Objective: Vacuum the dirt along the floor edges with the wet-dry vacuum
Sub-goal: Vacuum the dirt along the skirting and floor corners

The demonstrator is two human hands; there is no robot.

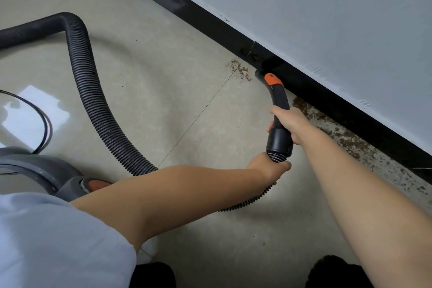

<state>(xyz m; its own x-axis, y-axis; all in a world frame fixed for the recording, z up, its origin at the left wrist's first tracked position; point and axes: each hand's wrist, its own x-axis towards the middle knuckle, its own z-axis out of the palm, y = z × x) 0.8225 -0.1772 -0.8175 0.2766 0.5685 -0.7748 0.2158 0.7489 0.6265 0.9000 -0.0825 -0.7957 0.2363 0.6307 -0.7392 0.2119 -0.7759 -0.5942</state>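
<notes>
Black and ribbed, the vacuum hose [93, 105] loops across the pale tiled floor [163, 42] from the left edge of the view, bends sharply at its far turn, then runs down and under the person's left forearm to reach the nozzle handle [279, 121]. The right hand [291, 124] is wrapped round the middle of that black handle, fingers curled about it. The left hand [268, 167] grips the hose just where its corrugated end enters the handle's collar, fingers closed round it. An orange fitting [272, 79] sits near the handle's far end, and the tip beyond it lies against the floor at the foot of the black baseboard [327, 91], which runs diagonally below a pale grey wall [327, 7].

Brown dirt [339, 135] lies in a speckled band along the floor edge beside the baseboard, from just behind the handle toward the right edge of the view. A smaller patch of dirt [240, 69] sits just left of the nozzle tip, near a tile joint.

The grey vacuum body [46, 170] stands at the floor's lower left, with a thin black cord [44, 121] curving beside it. A light sleeve [58, 241] fills the lower left corner.
</notes>
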